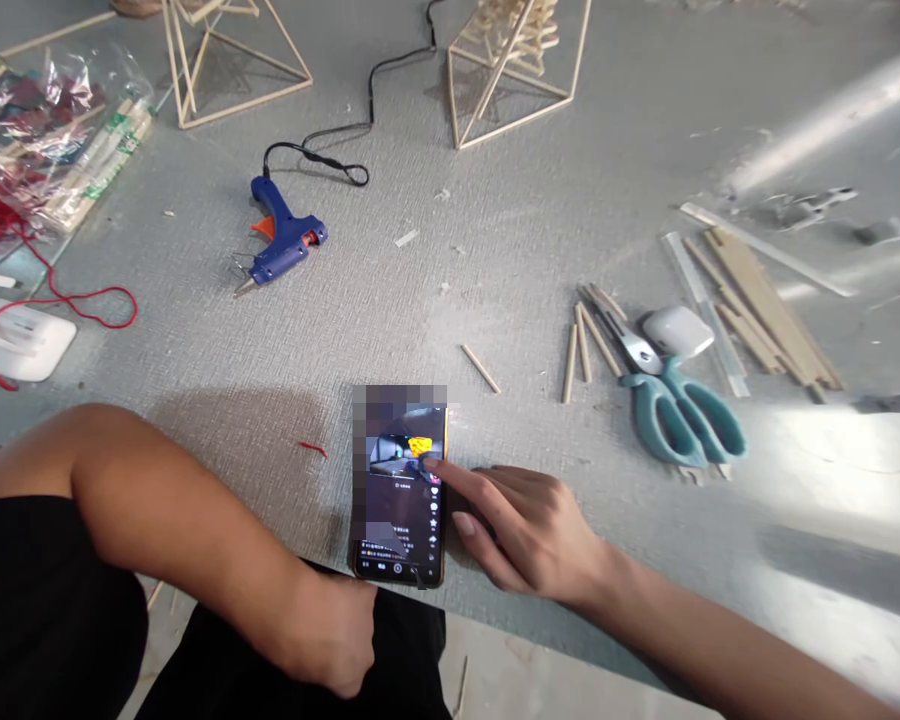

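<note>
A smartphone (401, 530) lies face up at the near edge of the table, its screen lit and partly blurred out. My right hand (529, 525) rests beside it; the index finger is stretched out onto the screen and the thumb is apart, while the other fingers bend under. That hand holds nothing. Just left of the phone, my left hand (334, 630) hangs at the table edge over dark clothing, its back towards me and its fingers hidden. A short wooden stick (481, 368) and a bit of red thread (313, 449) lie near the phone.
A blue glue gun (281, 245) with a black cord lies beyond. Stick frames (244, 98) (514, 120) stand at the back. Right are teal-handled scissors (686, 415), a white case (677, 331) and wooden strips (769, 300). Left are plastic bags (60, 130) and red cord (120, 290).
</note>
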A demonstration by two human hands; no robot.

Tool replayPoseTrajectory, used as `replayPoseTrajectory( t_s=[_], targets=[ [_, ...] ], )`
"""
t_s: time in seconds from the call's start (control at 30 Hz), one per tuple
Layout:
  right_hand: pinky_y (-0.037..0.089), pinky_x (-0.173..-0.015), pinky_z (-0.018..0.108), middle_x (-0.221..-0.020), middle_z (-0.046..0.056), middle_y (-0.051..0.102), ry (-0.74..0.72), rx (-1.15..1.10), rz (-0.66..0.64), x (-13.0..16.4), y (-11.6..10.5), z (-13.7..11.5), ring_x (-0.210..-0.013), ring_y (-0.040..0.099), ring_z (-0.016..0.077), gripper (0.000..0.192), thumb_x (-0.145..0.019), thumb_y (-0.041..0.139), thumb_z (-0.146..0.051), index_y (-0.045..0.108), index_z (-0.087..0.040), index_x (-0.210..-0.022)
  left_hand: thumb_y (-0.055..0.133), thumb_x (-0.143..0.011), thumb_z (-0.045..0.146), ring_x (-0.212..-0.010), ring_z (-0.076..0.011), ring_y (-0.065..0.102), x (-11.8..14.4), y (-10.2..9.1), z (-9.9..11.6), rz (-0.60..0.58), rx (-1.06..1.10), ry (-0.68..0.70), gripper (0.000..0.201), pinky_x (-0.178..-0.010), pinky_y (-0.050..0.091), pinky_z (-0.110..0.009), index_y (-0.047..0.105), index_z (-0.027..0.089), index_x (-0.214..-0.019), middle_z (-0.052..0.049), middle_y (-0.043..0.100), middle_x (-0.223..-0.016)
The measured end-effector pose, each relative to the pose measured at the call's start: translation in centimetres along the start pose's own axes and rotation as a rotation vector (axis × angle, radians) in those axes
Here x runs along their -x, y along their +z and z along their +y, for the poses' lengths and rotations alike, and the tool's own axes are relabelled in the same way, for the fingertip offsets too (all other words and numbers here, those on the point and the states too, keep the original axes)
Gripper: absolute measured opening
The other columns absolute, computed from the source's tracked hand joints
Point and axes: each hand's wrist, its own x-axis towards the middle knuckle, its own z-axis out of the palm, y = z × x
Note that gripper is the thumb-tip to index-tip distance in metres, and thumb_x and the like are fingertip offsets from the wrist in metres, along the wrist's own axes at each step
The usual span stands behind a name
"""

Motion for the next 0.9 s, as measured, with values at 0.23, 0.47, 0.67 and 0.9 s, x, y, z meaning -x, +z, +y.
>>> replayPoseTrajectory(
  t_s=[0.23, 0.47, 0.67, 0.9],
  targets=[
    [0.050, -0.049, 0.029, -0.074, 0.001, 0.071, -0.001, 0.011, 0.006, 0.22, 0.16, 0.06, -0.055, 0.063, 0.0138, 0.036, -0.113, 0.032, -0.027, 0.054, -0.008, -0.135, 0.084, -0.063, 0.017, -0.055, -0.0199, 0.054, -0.02, 0.36, 0.11, 0.042, -0.015, -0.001, 0.028, -0.048, 0.035, -0.039, 0.061, 0.029, -0.054, 0.004, 0.048, -0.052],
    [0.050, -0.048, 0.027, -0.075, 0.003, 0.071, -0.015, 0.030, 0.026, 0.03, -0.03, -0.02, -0.054, 0.063, 0.0130, 0.036, -0.113, 0.032, -0.027, 0.055, -0.007, -0.132, 0.083, -0.059, 0.017, -0.052, -0.0201, 0.050, 0.23, 0.42, -0.14, 0.082, -0.009, 0.026, 0.028, -0.046, 0.030, -0.037, 0.059, 0.030, -0.052, 0.003, 0.049, -0.051],
    [0.050, -0.048, 0.028, -0.074, 0.002, 0.070, -0.016, 0.026, 0.021, -0.04, -0.04, -0.05, -0.054, 0.062, 0.0133, 0.037, -0.113, 0.032, -0.026, 0.056, -0.006, -0.132, 0.083, -0.058, 0.017, -0.056, -0.0209, 0.053, 0.08, 0.72, 0.02, 0.071, -0.007, 0.015, 0.030, -0.050, 0.036, -0.039, 0.057, 0.028, -0.051, 0.003, 0.048, -0.051],
    [0.050, -0.049, 0.028, -0.076, 0.003, 0.072, -0.010, 0.019, 0.013, 0.16, 0.09, 0.05, -0.055, 0.062, 0.0133, 0.037, -0.113, 0.033, -0.026, 0.055, -0.006, -0.134, 0.085, -0.061, 0.018, -0.055, -0.0204, 0.053, 0.00, 0.24, 0.22, 0.035, -0.014, -0.010, 0.031, -0.049, 0.034, -0.038, 0.058, 0.028, -0.051, 0.004, 0.046, -0.050]
  ],
)
